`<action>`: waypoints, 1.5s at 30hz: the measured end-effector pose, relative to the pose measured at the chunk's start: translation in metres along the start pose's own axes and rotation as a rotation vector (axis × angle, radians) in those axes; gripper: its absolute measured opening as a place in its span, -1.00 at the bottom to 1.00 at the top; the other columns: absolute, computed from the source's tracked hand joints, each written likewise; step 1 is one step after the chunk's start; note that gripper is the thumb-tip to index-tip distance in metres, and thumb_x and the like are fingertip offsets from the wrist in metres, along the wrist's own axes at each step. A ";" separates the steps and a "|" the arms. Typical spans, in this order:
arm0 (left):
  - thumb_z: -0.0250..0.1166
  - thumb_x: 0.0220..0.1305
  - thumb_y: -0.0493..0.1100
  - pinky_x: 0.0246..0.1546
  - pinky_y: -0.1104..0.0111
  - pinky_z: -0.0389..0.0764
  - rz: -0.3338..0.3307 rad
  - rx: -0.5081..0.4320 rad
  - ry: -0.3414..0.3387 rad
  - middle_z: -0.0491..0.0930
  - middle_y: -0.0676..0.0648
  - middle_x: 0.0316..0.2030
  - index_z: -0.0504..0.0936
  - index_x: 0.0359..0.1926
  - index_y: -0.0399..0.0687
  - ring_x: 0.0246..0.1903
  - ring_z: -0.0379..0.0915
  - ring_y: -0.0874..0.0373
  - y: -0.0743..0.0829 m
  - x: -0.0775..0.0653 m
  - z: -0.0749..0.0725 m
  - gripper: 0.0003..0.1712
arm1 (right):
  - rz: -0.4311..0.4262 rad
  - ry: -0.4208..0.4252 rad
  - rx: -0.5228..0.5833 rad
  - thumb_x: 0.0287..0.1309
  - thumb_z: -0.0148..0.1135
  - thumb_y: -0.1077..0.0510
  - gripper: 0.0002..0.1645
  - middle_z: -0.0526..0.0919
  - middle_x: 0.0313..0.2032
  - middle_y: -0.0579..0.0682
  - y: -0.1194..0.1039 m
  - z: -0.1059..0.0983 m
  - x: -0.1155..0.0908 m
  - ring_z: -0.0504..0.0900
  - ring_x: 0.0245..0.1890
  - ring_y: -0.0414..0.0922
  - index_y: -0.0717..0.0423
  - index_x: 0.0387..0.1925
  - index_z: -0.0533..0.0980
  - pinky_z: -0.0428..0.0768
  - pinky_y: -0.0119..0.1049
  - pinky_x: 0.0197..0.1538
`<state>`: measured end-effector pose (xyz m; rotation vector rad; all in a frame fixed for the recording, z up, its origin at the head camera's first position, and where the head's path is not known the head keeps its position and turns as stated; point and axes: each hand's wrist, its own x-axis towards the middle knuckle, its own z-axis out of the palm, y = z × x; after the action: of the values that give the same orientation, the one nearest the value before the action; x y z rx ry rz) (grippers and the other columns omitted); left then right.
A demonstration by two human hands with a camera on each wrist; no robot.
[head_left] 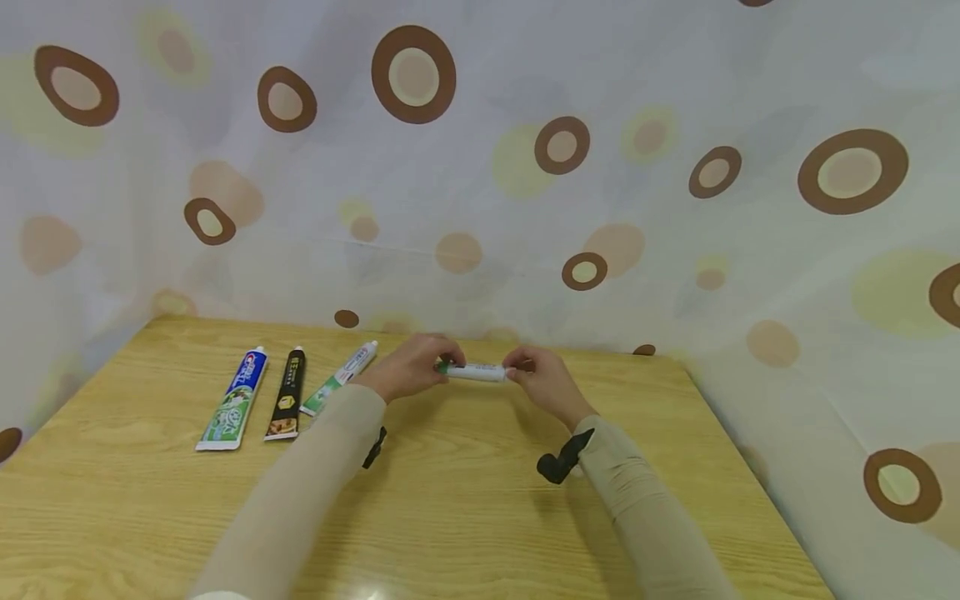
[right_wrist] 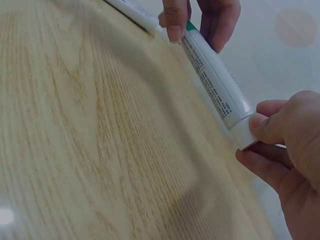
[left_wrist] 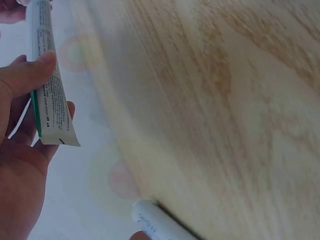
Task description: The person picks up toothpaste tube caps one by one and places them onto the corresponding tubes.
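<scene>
Nearest first: two pale sleeves (head_left: 652,517) reach in over the near part of the wooden table (head_left: 450,517), a black strap (head_left: 566,457) at the right wrist. Farther in, toward the left edge, a blue-and-green tube (head_left: 234,400) lies flat, crimped end toward us; just beside it, a black tube (head_left: 287,396); then, slanting toward the far edge, a white-and-green tube (head_left: 341,377), partly behind the left arm.

And here's the action, close to the far edge, around its middle! The white tube (head_left: 477,372) is up in both hands, looking clear of the wood. Left hand (head_left: 416,367): thumb on one face, fingers behind, closed on the body near the flat end (left_wrist: 60,137). Right hand (head_left: 547,387): a neat pinch, thumb and fingers closed on the white cap (right_wrist: 245,134).

It should be light, that one, with a soft wall that gives under pressure and a smooth skin that could slip. Best holds: stiff cap and flat crimp; a hard squeeze amidships would likely shift the contents. Beyond the far edge hangs the spotted backdrop (head_left: 480,183).
</scene>
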<state>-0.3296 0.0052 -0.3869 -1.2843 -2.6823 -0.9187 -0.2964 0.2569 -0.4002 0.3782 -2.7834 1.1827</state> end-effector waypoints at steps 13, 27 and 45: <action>0.48 0.06 -0.38 0.11 0.17 0.57 -0.277 -0.312 0.043 0.75 -0.08 -0.11 0.75 -0.10 -0.09 -0.01 0.63 0.04 -0.028 0.004 0.017 -0.67 | 0.033 0.021 0.004 0.28 0.27 0.26 -0.92 0.69 -0.19 0.09 0.008 0.007 0.015 0.66 -0.18 -0.01 0.14 -0.21 0.63 0.61 -0.17 -0.13; 0.52 0.03 -0.30 0.10 0.16 0.54 -0.417 -0.345 0.110 0.73 0.02 -0.13 0.78 -0.16 0.05 -0.07 0.59 0.12 -0.049 0.002 0.040 -0.69 | 0.127 0.059 -0.008 0.20 0.28 0.37 -0.90 0.68 -0.24 0.08 0.015 0.026 0.018 0.63 -0.20 -0.03 0.16 -0.27 0.62 0.58 -0.14 -0.05; 0.45 0.12 -0.34 0.21 0.10 0.49 -0.330 0.009 -0.048 0.59 -0.16 0.14 0.60 0.17 -0.09 0.19 0.47 -0.09 -0.024 -0.003 0.023 -0.45 | 0.110 -0.018 -0.027 0.22 0.23 0.36 -0.73 0.63 -0.06 0.22 0.010 0.017 0.009 0.63 -0.04 0.07 0.34 -0.03 0.51 0.58 -0.06 0.07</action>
<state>-0.3402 0.0037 -0.4188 -0.8852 -2.9890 -0.9093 -0.3071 0.2493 -0.4171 0.2371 -2.8661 1.1677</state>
